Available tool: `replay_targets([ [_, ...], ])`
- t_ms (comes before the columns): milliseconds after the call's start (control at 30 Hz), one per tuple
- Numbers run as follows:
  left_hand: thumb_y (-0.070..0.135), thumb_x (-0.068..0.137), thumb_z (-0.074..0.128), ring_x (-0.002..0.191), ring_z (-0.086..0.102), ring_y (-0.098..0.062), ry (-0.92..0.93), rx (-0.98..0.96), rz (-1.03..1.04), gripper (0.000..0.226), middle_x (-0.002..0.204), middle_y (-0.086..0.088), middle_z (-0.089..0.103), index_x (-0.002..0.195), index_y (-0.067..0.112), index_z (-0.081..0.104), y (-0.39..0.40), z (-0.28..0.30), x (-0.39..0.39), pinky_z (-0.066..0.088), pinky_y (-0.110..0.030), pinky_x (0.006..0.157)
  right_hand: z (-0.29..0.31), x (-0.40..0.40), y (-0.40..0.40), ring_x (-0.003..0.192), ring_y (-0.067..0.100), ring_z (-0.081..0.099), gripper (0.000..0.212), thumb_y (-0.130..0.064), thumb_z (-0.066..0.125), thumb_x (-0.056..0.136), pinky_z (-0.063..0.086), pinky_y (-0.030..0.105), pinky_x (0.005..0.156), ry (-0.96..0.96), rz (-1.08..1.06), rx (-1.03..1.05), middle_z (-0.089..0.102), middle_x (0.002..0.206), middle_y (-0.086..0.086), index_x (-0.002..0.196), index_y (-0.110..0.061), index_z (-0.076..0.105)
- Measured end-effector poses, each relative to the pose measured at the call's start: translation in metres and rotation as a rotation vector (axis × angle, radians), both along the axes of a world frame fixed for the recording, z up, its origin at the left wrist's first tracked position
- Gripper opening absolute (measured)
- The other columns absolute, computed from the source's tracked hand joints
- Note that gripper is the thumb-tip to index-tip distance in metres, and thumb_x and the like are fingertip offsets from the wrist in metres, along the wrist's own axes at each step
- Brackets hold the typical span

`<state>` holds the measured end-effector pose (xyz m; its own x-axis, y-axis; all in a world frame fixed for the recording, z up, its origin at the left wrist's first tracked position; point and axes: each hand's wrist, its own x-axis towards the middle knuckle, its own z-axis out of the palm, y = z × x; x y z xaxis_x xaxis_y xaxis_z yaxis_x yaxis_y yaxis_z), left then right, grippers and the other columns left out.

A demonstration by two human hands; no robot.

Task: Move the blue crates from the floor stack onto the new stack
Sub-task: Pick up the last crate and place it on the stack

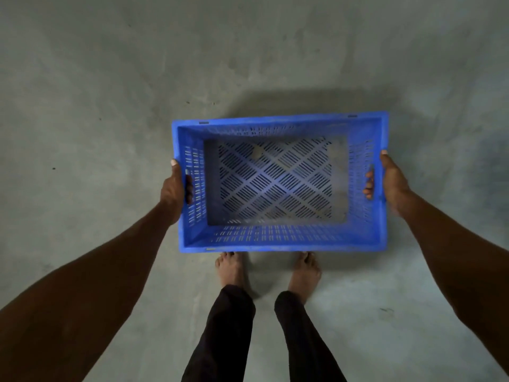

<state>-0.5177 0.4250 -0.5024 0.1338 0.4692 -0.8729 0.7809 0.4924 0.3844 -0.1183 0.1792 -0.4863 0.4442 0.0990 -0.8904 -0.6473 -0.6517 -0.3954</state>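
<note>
While gripped at both short ends, one blue crate (278,183): left hand (175,188) and right hand (391,183) curl through handle slots, above concrete floor (110,106).

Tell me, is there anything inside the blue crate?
No, the blue crate held by the left hand and right hand shows only its bare slotted bottom.

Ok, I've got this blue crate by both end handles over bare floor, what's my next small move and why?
Probably lower it straight down and level. Left hand and right hand each grip an end handle of the empty blue crate, only concrete floor lies around it, no other crate shows, and your toes sit right at its near edge, so keep it forward.
</note>
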Motion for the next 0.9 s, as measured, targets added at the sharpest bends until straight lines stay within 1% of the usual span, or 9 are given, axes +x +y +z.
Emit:
replay_targets([
  [67, 0.085, 0.083, 0.036, 0.046, 0.037, -0.017, -0.08, -0.032, 0.249, 0.068, 0.063, -0.001, 0.043, 0.067, 0.021, 0.053, 0.034, 0.035, 0.013, 0.031, -0.03, 0.053, 0.035, 0.001, -0.005, 0.036, 0.016, 0.051, 0.053, -0.061, 0.037, 0.098, 0.048, 0.027, 0.044, 0.019, -0.04, 0.049, 0.05, 0.044, -0.003, 0.075, -0.016, 0.053],
  [133, 0.084, 0.086, 0.035, 0.042, 0.034, -0.015, -0.149, -0.006, 0.339, 0.067, 0.06, -0.001, 0.041, 0.073, 0.02, 0.052, 0.07, 0.084, 0.021, 0.032, -0.024, 0.044, 0.08, 0.007, -0.013, 0.04, 0.018, 0.06, 0.049, -0.054, 0.036, 0.101, 0.055, 0.033, 0.047, 0.032, -0.088, 0.121, 0.051, 0.043, -0.002, 0.078, -0.015, 0.054],
  [200, 0.082, 0.088, 0.037, 0.04, 0.036, -0.013, -0.231, -0.038, 0.329, 0.065, 0.06, 0.001, 0.043, 0.079, 0.02, 0.055, 0.07, 0.136, 0.026, 0.034, -0.022, 0.039, 0.139, 0.014, -0.022, 0.04, 0.02, 0.059, 0.048, -0.052, 0.035, 0.101, 0.054, 0.031, 0.044, 0.028, -0.104, 0.196, 0.049, 0.044, -0.001, 0.08, -0.014, 0.055],
  [267, 0.079, 0.09, 0.033, 0.041, 0.035, -0.011, -0.363, -0.101, 0.305, 0.064, 0.064, 0.002, 0.043, 0.083, 0.021, 0.057, 0.068, 0.207, 0.03, 0.033, -0.02, 0.038, 0.209, 0.017, -0.028, 0.035, 0.016, 0.048, 0.046, -0.053, 0.036, 0.1, 0.042, 0.019, 0.038, -0.002, -0.104, 0.271, 0.047, 0.047, -0.002, 0.081, -0.016, 0.055],
  [333, 0.078, 0.092, 0.028, 0.041, 0.033, -0.009, -0.44, -0.086, 0.299, 0.065, 0.066, 0.004, 0.044, 0.089, 0.021, 0.059, 0.074, 0.286, 0.039, 0.029, -0.02, 0.037, 0.282, 0.016, -0.029, 0.033, 0.012, 0.038, 0.043, -0.052, 0.036, 0.1, 0.031, 0.015, 0.036, -0.041, -0.101, 0.301, 0.05, 0.052, -0.001, 0.08, -0.018, 0.053],
  [433, 0.075, 0.094, 0.026, 0.039, 0.029, -0.009, -0.528, -0.023, 0.263, 0.063, 0.068, 0.004, 0.042, 0.097, 0.021, 0.057, 0.077, 0.399, 0.048, 0.024, -0.021, 0.037, 0.388, 0.017, -0.028, 0.03, 0.011, 0.032, 0.041, -0.049, 0.035, 0.101, 0.025, 0.013, 0.035, -0.102, -0.137, 0.347, 0.053, 0.054, 0.0, 0.079, -0.018, 0.052],
  [667, 0.073, 0.095, 0.038, 0.038, 0.027, -0.009, -0.503, 0.16, 0.215, 0.058, 0.063, 0.005, 0.042, 0.094, 0.018, 0.057, 0.065, 0.632, 0.052, 0.026, -0.019, 0.035, 0.613, 0.005, -0.04, 0.03, 0.009, 0.027, 0.042, -0.051, 0.037, 0.101, 0.023, 0.013, 0.034, -0.19, -0.119, 0.356, 0.043, 0.048, -0.002, 0.078, -0.019, 0.048],
  [800, 0.077, 0.091, 0.04, 0.037, 0.027, -0.009, -0.502, 0.236, 0.212, 0.065, 0.062, 0.005, 0.042, 0.097, 0.015, 0.058, 0.047, 0.725, 0.049, 0.026, -0.018, 0.035, 0.706, -0.004, -0.059, 0.032, 0.009, 0.025, 0.041, -0.051, 0.037, 0.1, 0.022, 0.014, 0.034, -0.222, -0.112, 0.367, 0.038, 0.053, -0.001, 0.078, -0.019, 0.048],
  [900, 0.082, 0.087, 0.04, 0.037, 0.028, -0.01, -0.529, 0.269, 0.197, 0.072, 0.061, 0.005, 0.044, 0.099, 0.013, 0.058, 0.035, 0.772, 0.049, 0.027, -0.019, 0.035, 0.754, -0.009, -0.076, 0.032, 0.009, 0.025, 0.04, -0.051, 0.036, 0.1, 0.021, 0.015, 0.034, -0.248, -0.11, 0.384, 0.036, 0.055, 0.0, 0.078, -0.019, 0.047],
])
